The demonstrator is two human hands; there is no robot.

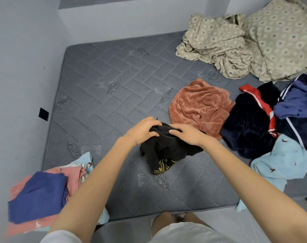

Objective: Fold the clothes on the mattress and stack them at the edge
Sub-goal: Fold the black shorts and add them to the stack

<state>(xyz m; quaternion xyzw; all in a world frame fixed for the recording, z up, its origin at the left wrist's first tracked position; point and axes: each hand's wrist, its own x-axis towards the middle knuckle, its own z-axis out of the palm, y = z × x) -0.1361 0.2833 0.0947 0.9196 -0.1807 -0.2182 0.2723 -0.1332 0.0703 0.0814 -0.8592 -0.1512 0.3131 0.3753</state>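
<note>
A crumpled black garment with a yellow print (166,149) hangs bunched above the grey quilted mattress (103,95), its lower end touching the surface. My left hand (144,129) grips its top left part. My right hand (187,135) holds its top right part, fingers curled over the cloth. At the mattress's near left edge lies a stack of folded clothes (38,195), dark blue on top of pink and light blue pieces.
Unfolded clothes lie to the right: a rust-orange velvet piece (200,106), a dark navy garment with red trim (249,123), a blue striped one (298,104), a light blue one (282,162). A beige patterned sheet (245,41) is heaped at the far right. Walls border the left and far sides.
</note>
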